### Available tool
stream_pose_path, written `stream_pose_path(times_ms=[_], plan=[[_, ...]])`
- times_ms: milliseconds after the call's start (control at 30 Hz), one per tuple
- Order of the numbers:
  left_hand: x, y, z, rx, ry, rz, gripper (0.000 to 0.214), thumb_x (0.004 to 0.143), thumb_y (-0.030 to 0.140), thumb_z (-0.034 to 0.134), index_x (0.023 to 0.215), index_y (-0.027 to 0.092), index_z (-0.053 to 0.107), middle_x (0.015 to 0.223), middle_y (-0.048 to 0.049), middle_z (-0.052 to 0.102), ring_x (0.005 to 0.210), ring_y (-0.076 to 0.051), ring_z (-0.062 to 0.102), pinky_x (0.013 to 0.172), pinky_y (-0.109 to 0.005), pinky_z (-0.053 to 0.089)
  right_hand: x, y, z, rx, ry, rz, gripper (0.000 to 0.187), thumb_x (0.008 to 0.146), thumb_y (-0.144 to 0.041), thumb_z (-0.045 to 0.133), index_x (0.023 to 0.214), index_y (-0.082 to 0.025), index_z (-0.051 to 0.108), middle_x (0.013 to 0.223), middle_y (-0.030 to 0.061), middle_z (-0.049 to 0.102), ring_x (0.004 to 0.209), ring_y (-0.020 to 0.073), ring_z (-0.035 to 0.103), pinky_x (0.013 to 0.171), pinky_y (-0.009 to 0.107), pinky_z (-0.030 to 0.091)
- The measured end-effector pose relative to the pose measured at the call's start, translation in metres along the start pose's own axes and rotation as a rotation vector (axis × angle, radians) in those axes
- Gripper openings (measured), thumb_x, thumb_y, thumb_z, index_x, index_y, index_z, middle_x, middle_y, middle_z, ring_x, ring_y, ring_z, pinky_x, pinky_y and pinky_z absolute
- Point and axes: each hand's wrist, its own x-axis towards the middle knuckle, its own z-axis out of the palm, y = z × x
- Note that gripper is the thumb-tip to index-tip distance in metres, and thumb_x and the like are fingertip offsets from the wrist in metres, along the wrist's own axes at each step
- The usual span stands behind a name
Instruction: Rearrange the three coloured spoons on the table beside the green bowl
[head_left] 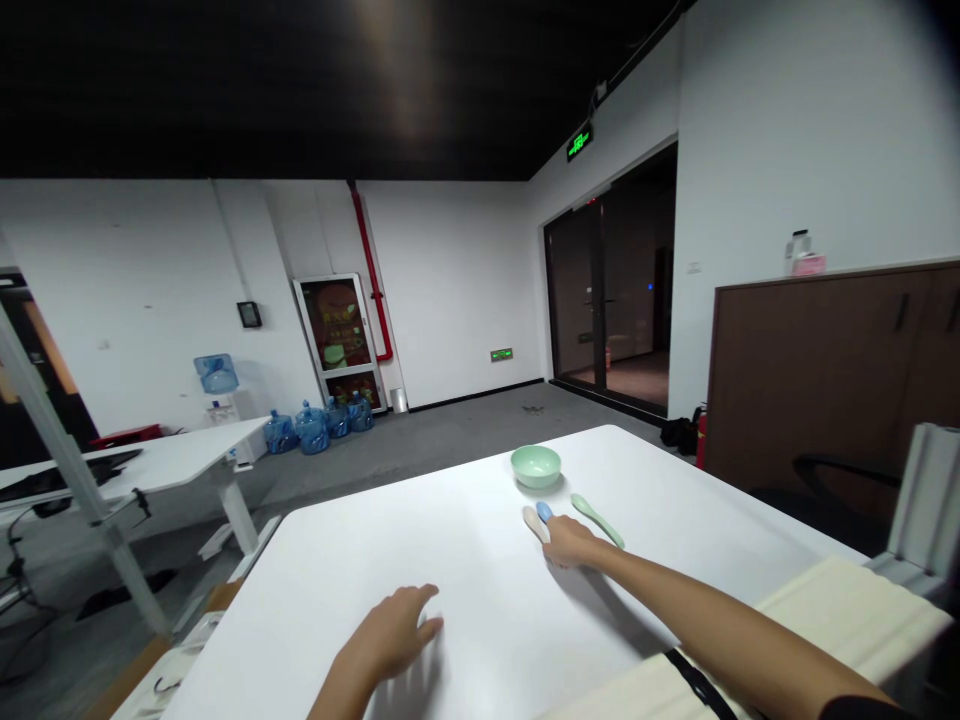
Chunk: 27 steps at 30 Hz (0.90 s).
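On the white table stands a pale green bowl. In front of it lie three spoons: a beige spoon, a blue spoon and a green spoon. My right hand reaches out over the handles of the beige and blue spoons, fingers curled down on them; the grip itself is hidden. My left hand rests flat on the table near the front, fingers loosely apart, holding nothing.
A cream cloth or board lies at the table's right front. A second white desk stands left, water jugs by the far wall, a brown cabinet and a dark chair at right.
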Motion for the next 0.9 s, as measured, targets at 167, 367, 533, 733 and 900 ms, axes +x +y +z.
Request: stream_pose_path(times_ms=[167, 367, 533, 733, 900], plan=[[-0.001, 0.0, 0.0, -0.014, -0.002, -0.005, 0.06, 0.086, 0.055, 0.041, 0.138, 0.026, 0.048, 0.135, -0.0088, 0.056, 0.121, -0.029, 0.054, 0.102, -0.042, 0.04, -0.003, 0.0, -0.002, -0.001, 0.048, -0.02, 0.021, 0.072, -0.031, 0.062, 0.088, -0.018, 0.062, 0.098, 0.0123, 0.069, 0.08, 0.0237, 0.067, 0.058, 0.028, 0.042], [-0.002, 0.002, -0.001, -0.008, -0.007, -0.006, 0.059, 0.086, 0.054, 0.04, 0.138, 0.026, 0.048, 0.136, -0.0087, 0.056, 0.121, -0.027, 0.054, 0.102, -0.041, 0.04, 0.002, 0.004, -0.013, -0.028, 0.168, -0.026, 0.028, 0.083, -0.037, 0.051, 0.092, -0.016, 0.066, 0.102, 0.014, 0.07, 0.088, 0.0238, 0.066, 0.066, 0.028, 0.043], [-0.002, 0.003, -0.002, -0.004, -0.011, -0.015, 0.06, 0.085, 0.054, 0.041, 0.138, 0.026, 0.048, 0.136, -0.0089, 0.056, 0.122, -0.028, 0.053, 0.103, -0.041, 0.04, 0.01, 0.015, -0.019, -0.043, 0.23, 0.019, 0.034, 0.087, -0.037, 0.045, 0.093, -0.013, 0.069, 0.101, 0.0166, 0.07, 0.091, 0.0248, 0.066, 0.067, 0.028, 0.041], [-0.001, 0.002, -0.001, -0.008, -0.014, -0.015, 0.06, 0.086, 0.054, 0.042, 0.138, 0.026, 0.047, 0.137, -0.0091, 0.055, 0.122, -0.028, 0.053, 0.103, -0.041, 0.04, 0.012, 0.022, -0.014, -0.071, 0.227, 0.036, 0.033, 0.085, -0.04, 0.052, 0.097, -0.013, 0.068, 0.106, 0.0166, 0.068, 0.095, 0.0255, 0.066, 0.068, 0.028, 0.041], [0.0, 0.0, 0.0, 0.002, -0.008, -0.005, 0.059, 0.086, 0.054, 0.041, 0.138, 0.026, 0.048, 0.136, -0.0098, 0.055, 0.122, -0.027, 0.054, 0.103, -0.041, 0.04, 0.012, 0.021, -0.007, -0.083, 0.156, 0.028, 0.025, 0.078, -0.031, 0.061, 0.096, -0.014, 0.065, 0.105, 0.0144, 0.069, 0.094, 0.0257, 0.066, 0.068, 0.029, 0.042]])
